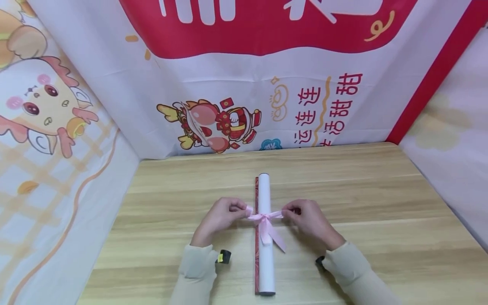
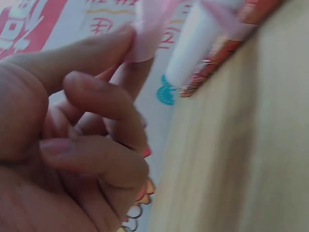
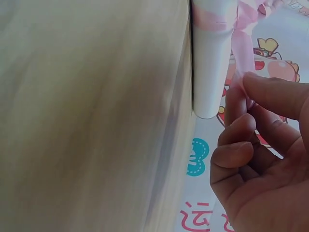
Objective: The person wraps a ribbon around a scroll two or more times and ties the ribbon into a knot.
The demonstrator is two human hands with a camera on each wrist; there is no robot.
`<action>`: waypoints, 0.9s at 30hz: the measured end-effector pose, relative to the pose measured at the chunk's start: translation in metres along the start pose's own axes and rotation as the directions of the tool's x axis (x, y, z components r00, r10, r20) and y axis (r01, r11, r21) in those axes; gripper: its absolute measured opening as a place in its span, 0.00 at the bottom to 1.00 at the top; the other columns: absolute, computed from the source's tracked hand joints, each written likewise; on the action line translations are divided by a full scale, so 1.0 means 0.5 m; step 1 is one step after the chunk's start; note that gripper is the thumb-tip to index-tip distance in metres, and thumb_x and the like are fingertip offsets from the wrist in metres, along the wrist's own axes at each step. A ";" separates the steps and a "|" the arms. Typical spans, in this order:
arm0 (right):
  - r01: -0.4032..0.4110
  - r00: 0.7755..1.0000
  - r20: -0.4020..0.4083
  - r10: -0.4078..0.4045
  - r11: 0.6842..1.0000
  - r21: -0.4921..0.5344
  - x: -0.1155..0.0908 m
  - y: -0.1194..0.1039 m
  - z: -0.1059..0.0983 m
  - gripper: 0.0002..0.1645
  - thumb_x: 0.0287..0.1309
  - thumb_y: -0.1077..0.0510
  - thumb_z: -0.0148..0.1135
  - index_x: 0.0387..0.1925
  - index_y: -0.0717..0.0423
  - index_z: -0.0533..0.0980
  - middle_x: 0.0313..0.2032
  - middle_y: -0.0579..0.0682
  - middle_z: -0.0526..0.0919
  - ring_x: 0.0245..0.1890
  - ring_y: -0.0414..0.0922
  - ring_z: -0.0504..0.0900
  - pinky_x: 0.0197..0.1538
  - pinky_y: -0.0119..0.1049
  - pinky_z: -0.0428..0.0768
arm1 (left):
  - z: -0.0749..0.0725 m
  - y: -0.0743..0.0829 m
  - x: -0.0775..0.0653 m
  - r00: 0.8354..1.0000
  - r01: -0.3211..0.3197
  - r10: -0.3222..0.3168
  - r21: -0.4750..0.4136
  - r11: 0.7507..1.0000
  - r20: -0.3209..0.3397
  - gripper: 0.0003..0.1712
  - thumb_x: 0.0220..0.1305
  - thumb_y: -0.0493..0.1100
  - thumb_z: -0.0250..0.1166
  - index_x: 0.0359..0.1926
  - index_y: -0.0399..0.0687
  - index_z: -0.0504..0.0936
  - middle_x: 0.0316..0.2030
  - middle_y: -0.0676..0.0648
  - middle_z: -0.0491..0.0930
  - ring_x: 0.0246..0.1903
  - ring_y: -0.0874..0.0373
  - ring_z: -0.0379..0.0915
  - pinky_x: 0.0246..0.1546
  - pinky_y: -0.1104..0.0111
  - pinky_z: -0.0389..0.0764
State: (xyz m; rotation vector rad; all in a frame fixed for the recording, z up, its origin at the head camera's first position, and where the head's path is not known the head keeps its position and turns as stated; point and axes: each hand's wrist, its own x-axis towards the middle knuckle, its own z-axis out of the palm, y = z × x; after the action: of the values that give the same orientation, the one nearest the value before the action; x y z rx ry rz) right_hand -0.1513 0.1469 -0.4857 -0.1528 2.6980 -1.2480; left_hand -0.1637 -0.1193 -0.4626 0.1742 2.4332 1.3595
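Observation:
A white roll [image 1: 267, 267] with dark ends lies lengthwise on the table, a red patterned strip [image 1: 257, 271] along its left side. Round its middle runs a pink ribbon [image 1: 264, 218], knotted on top with two tails hanging toward the near end. On the left, my left hand [image 1: 225, 216] pinches one loop of the ribbon between thumb and forefinger. My right hand [image 1: 309, 218] pinches the opposite loop on the right. In the right wrist view the ribbon [image 3: 244, 50] stretches straight from the knot to the fingertips. The left wrist view shows the ribbon [image 2: 147, 38] held at the fingertips.
The wood-grain table [image 1: 381, 190] extends on both sides of the roll. A printed cloth [image 1: 236, 67] with red lettering and a cartoon figure hangs behind it. More printed cloth [image 1: 57, 169] hangs at the left. Dark wrist devices [image 1: 224, 256] sit at both sleeves.

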 end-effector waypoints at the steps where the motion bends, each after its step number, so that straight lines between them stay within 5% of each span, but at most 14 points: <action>1: -0.004 1.000 0.010 0.004 1.000 0.002 -0.001 0.001 -0.001 0.04 0.56 0.52 0.64 0.34 0.44 0.83 0.31 0.43 0.82 0.28 0.43 0.74 0.29 0.35 0.76 | 0.001 -0.006 -0.003 1.000 -0.005 0.005 -0.009 1.000 -0.010 0.13 0.54 0.51 0.69 0.37 0.50 0.83 0.34 0.52 0.83 0.39 0.48 0.77 0.39 0.59 0.78; 7: -0.021 0.999 0.041 0.021 1.000 0.008 -0.006 0.013 -0.007 0.06 0.58 0.51 0.63 0.35 0.46 0.82 0.31 0.44 0.81 0.29 0.42 0.74 0.31 0.35 0.76 | -0.002 -0.040 -0.013 1.000 0.006 -0.007 -0.133 0.991 -0.007 0.15 0.57 0.50 0.67 0.41 0.45 0.81 0.34 0.45 0.84 0.32 0.49 0.75 0.31 0.62 0.77; 13: -0.030 0.997 0.068 0.030 1.000 -0.004 -0.006 0.025 -0.013 0.06 0.59 0.53 0.62 0.36 0.47 0.82 0.30 0.45 0.80 0.28 0.43 0.74 0.30 0.35 0.76 | -0.003 -0.067 -0.021 0.995 0.088 -0.096 -0.316 0.945 -0.008 0.19 0.56 0.47 0.67 0.45 0.40 0.79 0.35 0.43 0.84 0.28 0.54 0.75 0.28 0.70 0.75; 19: -0.055 0.994 0.094 0.054 0.998 0.004 -0.009 0.036 -0.022 0.04 0.58 0.54 0.63 0.32 0.48 0.82 0.24 0.51 0.79 0.20 0.43 0.73 0.21 0.33 0.72 | 0.006 -0.081 -0.020 0.987 0.152 -0.160 -0.315 0.937 0.001 0.19 0.55 0.49 0.68 0.44 0.43 0.81 0.29 0.46 0.83 0.16 0.64 0.60 0.17 0.74 0.63; 27: -0.058 0.994 0.087 0.062 0.997 -0.049 -0.012 0.042 -0.023 0.05 0.57 0.51 0.64 0.29 0.45 0.82 0.23 0.48 0.77 0.21 0.43 0.72 0.22 0.33 0.72 | 0.003 -0.084 -0.016 0.980 0.190 -0.199 -0.324 0.927 0.006 0.19 0.54 0.49 0.68 0.44 0.44 0.81 0.31 0.44 0.83 0.15 0.64 0.59 0.16 0.73 0.62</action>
State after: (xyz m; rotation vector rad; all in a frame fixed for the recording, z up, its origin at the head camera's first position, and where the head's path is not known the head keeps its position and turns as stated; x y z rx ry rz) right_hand -0.1481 0.1700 -0.4936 -0.1286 2.6368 -1.1354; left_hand -0.1530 -0.1428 -0.4970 -0.1654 2.1398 1.6477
